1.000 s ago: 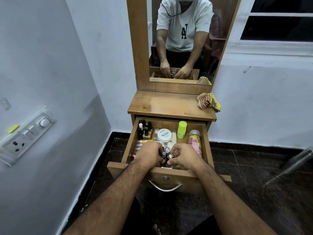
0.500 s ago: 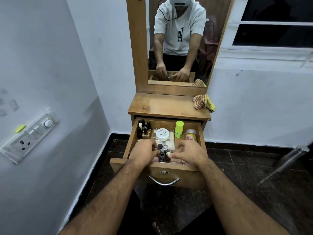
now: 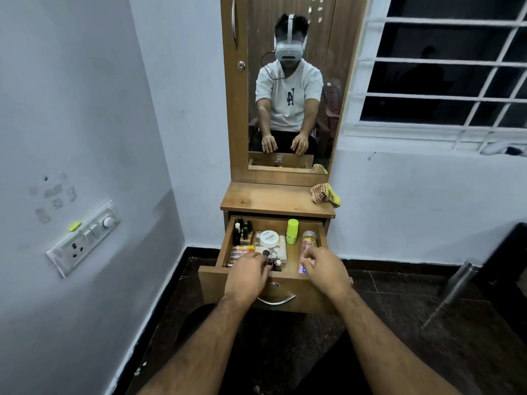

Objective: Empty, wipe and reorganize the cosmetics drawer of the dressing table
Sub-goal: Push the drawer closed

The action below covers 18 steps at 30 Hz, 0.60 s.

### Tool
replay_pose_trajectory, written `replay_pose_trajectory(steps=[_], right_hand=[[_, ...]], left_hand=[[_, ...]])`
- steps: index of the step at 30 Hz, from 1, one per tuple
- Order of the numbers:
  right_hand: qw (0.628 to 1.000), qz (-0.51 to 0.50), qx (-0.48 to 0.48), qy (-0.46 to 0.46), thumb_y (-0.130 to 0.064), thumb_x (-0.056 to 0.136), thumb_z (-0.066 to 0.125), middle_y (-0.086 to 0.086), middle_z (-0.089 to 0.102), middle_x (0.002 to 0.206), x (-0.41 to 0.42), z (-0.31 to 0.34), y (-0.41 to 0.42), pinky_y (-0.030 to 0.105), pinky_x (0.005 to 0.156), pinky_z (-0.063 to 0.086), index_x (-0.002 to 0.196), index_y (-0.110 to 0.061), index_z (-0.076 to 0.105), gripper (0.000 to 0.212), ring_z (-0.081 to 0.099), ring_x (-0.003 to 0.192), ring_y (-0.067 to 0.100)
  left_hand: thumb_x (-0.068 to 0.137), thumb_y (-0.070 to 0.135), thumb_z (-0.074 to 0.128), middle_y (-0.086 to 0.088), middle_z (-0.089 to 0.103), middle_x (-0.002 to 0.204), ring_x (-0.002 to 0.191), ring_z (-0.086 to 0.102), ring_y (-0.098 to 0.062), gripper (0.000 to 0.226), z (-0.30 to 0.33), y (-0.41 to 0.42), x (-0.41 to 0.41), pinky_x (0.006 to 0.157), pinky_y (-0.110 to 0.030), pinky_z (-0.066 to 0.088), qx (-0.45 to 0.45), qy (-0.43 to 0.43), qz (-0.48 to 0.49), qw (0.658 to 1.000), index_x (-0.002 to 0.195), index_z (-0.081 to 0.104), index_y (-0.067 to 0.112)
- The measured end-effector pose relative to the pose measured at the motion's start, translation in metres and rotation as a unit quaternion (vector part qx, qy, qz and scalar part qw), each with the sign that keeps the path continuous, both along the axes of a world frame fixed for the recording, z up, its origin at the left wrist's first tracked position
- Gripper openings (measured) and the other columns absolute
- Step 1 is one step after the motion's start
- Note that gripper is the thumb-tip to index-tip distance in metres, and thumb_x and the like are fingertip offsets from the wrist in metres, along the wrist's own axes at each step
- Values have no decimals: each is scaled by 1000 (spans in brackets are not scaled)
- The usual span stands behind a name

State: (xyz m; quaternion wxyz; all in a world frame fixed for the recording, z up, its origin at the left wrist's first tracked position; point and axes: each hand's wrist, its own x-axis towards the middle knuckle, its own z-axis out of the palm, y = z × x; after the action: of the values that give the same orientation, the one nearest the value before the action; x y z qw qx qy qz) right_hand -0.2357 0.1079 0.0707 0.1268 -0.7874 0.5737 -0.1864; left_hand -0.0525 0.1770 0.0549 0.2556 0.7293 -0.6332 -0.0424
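Wooden dressing table (image 3: 265,199), checkered cloth (image 3: 323,193) on its top's right edge

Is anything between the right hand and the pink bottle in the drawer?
Nothing visible. The right hand hovers directly over the pink bottle, which lies alone along the right side of the open drawer, partly hidden by the fingers.

Our bare forearms (image 3: 216,334) have dark hair and no sleeves. In the mirror we wear a white short-sleeved T-shirt with a dark letter logo (image 3: 289,98), a white headset with a top strap (image 3: 289,49), a thin black cable (image 3: 269,70) and dark trousers (image 3: 283,141).
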Motion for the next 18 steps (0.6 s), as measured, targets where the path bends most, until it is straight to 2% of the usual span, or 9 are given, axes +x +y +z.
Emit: replay_pose_trajectory(steps=[3, 5, 6, 8, 9, 10, 12, 14, 18], right_hand=[[993, -47, -15, -110, -30, 90, 66, -5, 65, 88, -5, 1, 29, 23, 62, 38, 91, -19, 69, 11, 57, 80, 13], [968, -100, 27, -229, -25, 89, 69, -6, 66, 82, -7, -2, 45, 16, 57, 36, 84, -20, 68, 8, 56, 72, 7], [948, -124, 59, -288, -23, 88, 71, -2, 68, 82, -7, -6, 50, 18, 58, 41, 81, -19, 68, 8, 58, 71, 8], [894, -164, 124, -398, -19, 87, 72, 9, 73, 86, -6, -16, 57, 33, 64, 57, 80, -16, 69, 8, 64, 71, 15], [865, -179, 156, -443, -17, 88, 71, 14, 73, 88, -5, -21, 60, 38, 64, 58, 83, -15, 69, 6, 65, 71, 17], [836, -193, 188, -478, -15, 90, 69, 15, 73, 91, -4, -25, 63, 37, 62, 57, 86, -13, 69, 4, 66, 73, 18], [785, -217, 244, -527, -14, 93, 67, 13, 70, 93, -3, -31, 65, 31, 58, 56, 94, -8, 67, 6, 67, 78, 19], [745, -235, 283, -556, -17, 95, 66, 14, 69, 97, -1, -35, 64, 32, 63, 57, 101, -4, 64, 14, 69, 86, 24], [698, -265, 329, -578, -23, 98, 62, 19, 63, 113, 2, -42, 58, 46, 88, 55, 121, -3, 57, 31, 64, 107, 35]], left_hand=[[98, 31, 55, 4, 65, 122, 109, 58, -10, 30, 1, 22, -6, 98, -25, 46, -47, 79, 59, 994, 124, 66, 19], [96, 29, 60, 3, 70, 111, 96, 61, -9, 26, 2, 35, -9, 88, -24, 50, -73, 194, 140, 968, 116, 70, 18], [94, 28, 62, 3, 71, 107, 91, 60, -8, 23, 0, 39, -11, 83, -23, 50, -74, 249, 176, 950, 112, 72, 17], [92, 25, 65, 3, 72, 100, 87, 61, -10, 15, -7, 44, -14, 81, -25, 50, -58, 342, 234, 908, 102, 74, 17], [91, 25, 67, 2, 73, 97, 87, 65, -12, 13, -13, 44, -15, 83, -29, 53, -52, 394, 256, 881, 98, 74, 18], [89, 24, 68, 2, 74, 93, 86, 68, -15, 11, -18, 43, -16, 85, -33, 56, -46, 445, 274, 851, 95, 75, 18], [88, 21, 69, -1, 73, 86, 84, 69, -18, 9, -26, 40, -19, 84, -39, 59, -43, 532, 295, 792, 92, 74, 15], [90, 19, 68, -6, 71, 90, 87, 68, -20, 12, -28, 36, -21, 83, -39, 59, -48, 592, 304, 745, 96, 71, 9], [97, 21, 60, -13, 67, 106, 98, 64, -25, 16, -29, 28, -22, 79, -35, 55, -65, 666, 309, 676, 98, 64, 6]])
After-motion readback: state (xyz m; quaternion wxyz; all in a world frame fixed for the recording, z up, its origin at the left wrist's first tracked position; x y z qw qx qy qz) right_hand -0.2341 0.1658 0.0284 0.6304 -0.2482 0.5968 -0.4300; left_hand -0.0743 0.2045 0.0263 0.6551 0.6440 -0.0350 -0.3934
